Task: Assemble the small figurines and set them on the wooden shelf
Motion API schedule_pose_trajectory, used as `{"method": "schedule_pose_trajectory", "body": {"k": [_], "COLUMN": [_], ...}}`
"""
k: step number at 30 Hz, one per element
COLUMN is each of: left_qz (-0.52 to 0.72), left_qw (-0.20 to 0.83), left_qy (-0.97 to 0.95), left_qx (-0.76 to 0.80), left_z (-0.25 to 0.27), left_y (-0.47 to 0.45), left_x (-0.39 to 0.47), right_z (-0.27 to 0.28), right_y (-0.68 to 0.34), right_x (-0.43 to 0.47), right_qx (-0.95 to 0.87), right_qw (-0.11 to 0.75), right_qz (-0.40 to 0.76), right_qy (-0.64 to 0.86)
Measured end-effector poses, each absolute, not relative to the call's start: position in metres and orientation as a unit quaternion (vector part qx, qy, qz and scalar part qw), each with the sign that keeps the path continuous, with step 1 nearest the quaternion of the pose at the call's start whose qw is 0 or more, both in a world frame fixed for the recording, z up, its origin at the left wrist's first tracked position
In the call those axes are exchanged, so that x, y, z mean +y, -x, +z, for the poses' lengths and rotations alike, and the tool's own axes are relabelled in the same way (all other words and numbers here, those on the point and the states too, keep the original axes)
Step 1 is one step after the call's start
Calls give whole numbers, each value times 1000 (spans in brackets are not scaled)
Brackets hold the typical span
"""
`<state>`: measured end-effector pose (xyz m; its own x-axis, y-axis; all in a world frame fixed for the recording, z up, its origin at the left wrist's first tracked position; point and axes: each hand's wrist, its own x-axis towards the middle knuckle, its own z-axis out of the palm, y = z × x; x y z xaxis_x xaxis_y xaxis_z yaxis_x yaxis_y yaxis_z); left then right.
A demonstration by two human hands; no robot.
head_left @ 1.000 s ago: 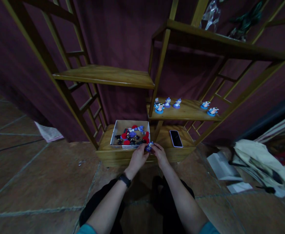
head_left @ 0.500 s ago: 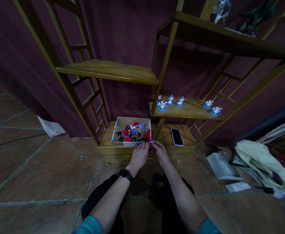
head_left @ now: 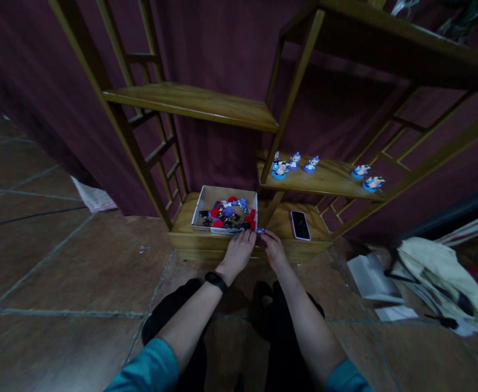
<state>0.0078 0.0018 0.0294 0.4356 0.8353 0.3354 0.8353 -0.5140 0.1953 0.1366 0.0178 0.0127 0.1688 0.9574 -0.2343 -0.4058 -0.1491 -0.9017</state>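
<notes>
Nearest, a dark wristband (head_left: 216,280) on the L wrist, tiled floor (head_left: 79,283) below. Then the left hand (head_left: 240,251) & right hand (head_left: 275,249), close together at the front edge of the bottom shelf (head_left: 281,218), fingers drawn in narrow on a small blue-purple figurine (head_left: 259,231) held btwn them; it's mostly covered, detail unclear.

On the floor off to the R: white carton (head_left: 373,279) & pale bag (head_left: 439,275).

Just past the L hand, an open box (head_left: 222,193) fills most of the bottom shelf's L part, front wall nr the front edge, w/ jumbled red, black & purple pieces (head_left: 227,212) inside. A wooden strut (head_left: 273,209) stands btwn box & phone (head_left: 300,225), which lies screen-up toward the R end.

Farther, middle shelf (head_left: 332,177): a blue-based figurine (head_left: 280,170) nr the front L corner, a dark figure (head_left: 276,157) behind it, partly hidden; two purple-based ones (head_left: 311,164) next, toward the back edge; two more blue-based ones (head_left: 373,184) nr the R end. Post (head_left: 296,92) rises at that front L corner. Dark red curtain (head_left: 218,158) behind all.
</notes>
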Motion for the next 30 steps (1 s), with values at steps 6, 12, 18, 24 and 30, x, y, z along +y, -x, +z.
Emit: {"method": "schedule_pose_trajectory", "body": {"k": [6,12,18,24,30], "left_qz": [203,212,204,191,187], "left_qw": [11,25,17,33,32], "left_qy": [-845,-839,-839,-842,-845], "left_qx": [494,501,504,504,500], "left_z": [30,28,28,30,31], "left_y": [-8,-7,-7,-6,-6], "left_x": [0,1,2,2,2], "right_z": [9,4,5,5,2], "right_y": [-139,-141,-139,-137,-137], "right_x": [20,20,19,17,17], "right_qx": [-277,-296,-288,-297,-302], "right_qw": [583,560,557,549,547], "right_qz": [569,559,570,560,566], "right_qy": [509,535,531,545,537]}}
